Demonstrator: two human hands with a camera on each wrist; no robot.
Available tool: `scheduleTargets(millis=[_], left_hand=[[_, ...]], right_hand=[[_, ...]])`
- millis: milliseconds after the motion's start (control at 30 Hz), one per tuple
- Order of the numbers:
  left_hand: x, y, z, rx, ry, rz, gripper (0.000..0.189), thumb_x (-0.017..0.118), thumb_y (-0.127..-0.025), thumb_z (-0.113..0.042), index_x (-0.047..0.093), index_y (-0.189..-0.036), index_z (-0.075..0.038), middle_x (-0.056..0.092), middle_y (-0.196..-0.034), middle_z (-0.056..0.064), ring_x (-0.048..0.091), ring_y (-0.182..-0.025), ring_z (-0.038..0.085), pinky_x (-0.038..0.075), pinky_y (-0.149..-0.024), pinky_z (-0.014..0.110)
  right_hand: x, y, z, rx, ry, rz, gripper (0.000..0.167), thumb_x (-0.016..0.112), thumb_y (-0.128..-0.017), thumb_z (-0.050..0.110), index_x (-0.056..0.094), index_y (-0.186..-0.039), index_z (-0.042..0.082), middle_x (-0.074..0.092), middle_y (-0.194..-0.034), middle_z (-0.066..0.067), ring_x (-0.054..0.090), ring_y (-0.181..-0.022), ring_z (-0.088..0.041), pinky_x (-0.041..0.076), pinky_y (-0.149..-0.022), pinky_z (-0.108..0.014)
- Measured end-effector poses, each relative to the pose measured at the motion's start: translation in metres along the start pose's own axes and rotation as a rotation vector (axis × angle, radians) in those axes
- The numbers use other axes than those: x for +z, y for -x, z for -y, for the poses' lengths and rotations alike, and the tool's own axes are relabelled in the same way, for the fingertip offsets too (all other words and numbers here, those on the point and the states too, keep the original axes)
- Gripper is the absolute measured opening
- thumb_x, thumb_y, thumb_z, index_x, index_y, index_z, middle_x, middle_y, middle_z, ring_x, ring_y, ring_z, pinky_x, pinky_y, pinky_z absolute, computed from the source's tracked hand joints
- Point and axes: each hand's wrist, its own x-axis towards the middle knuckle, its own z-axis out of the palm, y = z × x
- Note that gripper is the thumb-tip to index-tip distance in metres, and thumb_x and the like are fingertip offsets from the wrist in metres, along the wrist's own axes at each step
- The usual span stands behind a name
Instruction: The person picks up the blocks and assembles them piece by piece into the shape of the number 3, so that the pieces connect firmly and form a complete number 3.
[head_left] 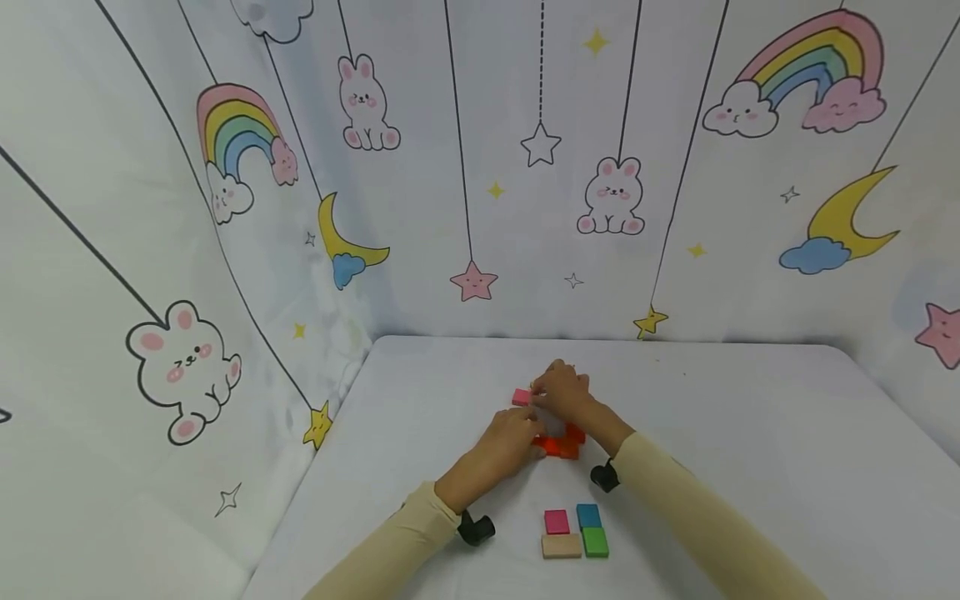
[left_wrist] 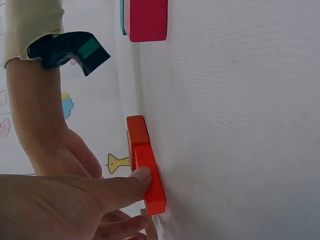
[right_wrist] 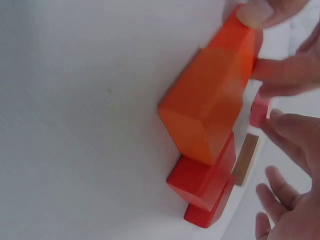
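In the head view my left hand (head_left: 510,442) is at the left end of a curved row of blocks. Its thumb and fingers pinch a red-orange block (left_wrist: 151,185) standing on the table. Against that one stands an orange block (right_wrist: 202,95), followed by a red block (right_wrist: 205,180) and a further red block (right_wrist: 205,215). Across the curve, my right hand (head_left: 562,390) has its fingertips right at the edge of a pink block (head_left: 522,397), other fingers spread apart. A wooden block (right_wrist: 245,160) lies close by its fingers, hidden under this hand in the head view.
Nearer the person, a crimson block (head_left: 557,522), a blue block (head_left: 588,516), a green block (head_left: 596,542) and a tan block (head_left: 561,547) lie grouped on the white table (head_left: 750,433). A patterned cloth (head_left: 510,225) hangs behind. Each wrist carries a black camera.
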Motion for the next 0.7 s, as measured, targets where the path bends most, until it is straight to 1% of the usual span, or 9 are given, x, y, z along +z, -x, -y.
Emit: scheduleTargets(millis=[100, 167, 300, 367, 467, 567, 700], left_hand=[[0.001, -0.001, 0.000, -0.002, 0.006, 0.007, 0.025, 0.083, -0.093, -0.033, 0.081, -0.114, -0.022, 0.072, -0.120, 0.002, 0.063, -0.115, 0.016, 0.053, -0.098, 0.036], [0.002, -0.001, -0.001, -0.009, 0.013, 0.012, 0.024, 0.083, -0.093, -0.033, 0.081, -0.114, -0.022, 0.072, -0.119, 0.002, 0.062, -0.114, 0.016, 0.052, -0.097, 0.035], [0.001, -0.001, -0.001, -0.019, 0.021, 0.020, 0.025, 0.082, -0.094, -0.033, 0.081, -0.115, -0.021, 0.072, -0.121, 0.003, 0.062, -0.115, 0.018, 0.053, -0.098, 0.036], [0.001, 0.000, -0.001, -0.024, 0.022, 0.020, 0.025, 0.082, -0.094, -0.033, 0.081, -0.115, -0.021, 0.072, -0.121, 0.003, 0.062, -0.116, 0.018, 0.053, -0.099, 0.036], [0.000, 0.001, -0.001, -0.028, 0.026, 0.022, 0.025, 0.082, -0.094, -0.033, 0.081, -0.116, -0.021, 0.072, -0.122, 0.003, 0.062, -0.117, 0.018, 0.052, -0.100, 0.037], [0.000, 0.001, -0.001, -0.022, 0.030, 0.020, 0.024, 0.081, -0.095, -0.032, 0.080, -0.117, -0.021, 0.072, -0.123, 0.003, 0.062, -0.117, 0.017, 0.052, -0.101, 0.037], [0.000, 0.000, 0.000, -0.015, 0.022, 0.007, 0.024, 0.081, -0.094, -0.032, 0.081, -0.115, -0.022, 0.072, -0.121, 0.001, 0.062, -0.116, 0.016, 0.052, -0.100, 0.035]], right_hand=[[-0.005, -0.005, -0.007, 0.021, -0.042, -0.037, 0.020, 0.077, -0.098, 0.030, 0.083, -0.111, 0.016, 0.062, -0.127, -0.021, 0.057, -0.120, -0.039, 0.048, -0.094, -0.063], [-0.006, -0.009, -0.015, 0.055, -0.045, -0.055, 0.024, 0.075, -0.099, 0.030, 0.080, -0.118, 0.016, 0.060, -0.132, -0.023, 0.056, -0.122, -0.042, 0.048, -0.096, -0.065], [-0.004, -0.018, -0.030, 0.109, -0.026, -0.033, 0.029, 0.071, -0.102, 0.028, 0.076, -0.128, 0.018, 0.057, -0.140, -0.026, 0.053, -0.127, -0.045, 0.046, -0.100, -0.068], [-0.002, -0.021, -0.035, 0.122, -0.031, -0.006, 0.028, 0.070, -0.102, 0.027, 0.076, -0.128, 0.018, 0.058, -0.140, -0.026, 0.053, -0.128, -0.045, 0.045, -0.102, -0.069], [0.000, -0.024, -0.038, 0.136, -0.040, 0.022, 0.024, 0.071, -0.102, 0.027, 0.078, -0.123, 0.018, 0.059, -0.138, -0.024, 0.053, -0.126, -0.044, 0.045, -0.102, -0.069], [-0.001, -0.023, -0.039, 0.154, -0.042, 0.049, 0.020, 0.072, -0.101, 0.027, 0.078, -0.118, 0.018, 0.059, -0.136, -0.024, 0.052, -0.124, -0.042, 0.044, -0.102, -0.068], [-0.005, -0.019, -0.039, 0.159, -0.030, 0.096, 0.018, 0.074, -0.100, 0.028, 0.079, -0.115, 0.019, 0.058, -0.135, -0.024, 0.052, -0.121, -0.040, 0.044, -0.102, -0.067]])
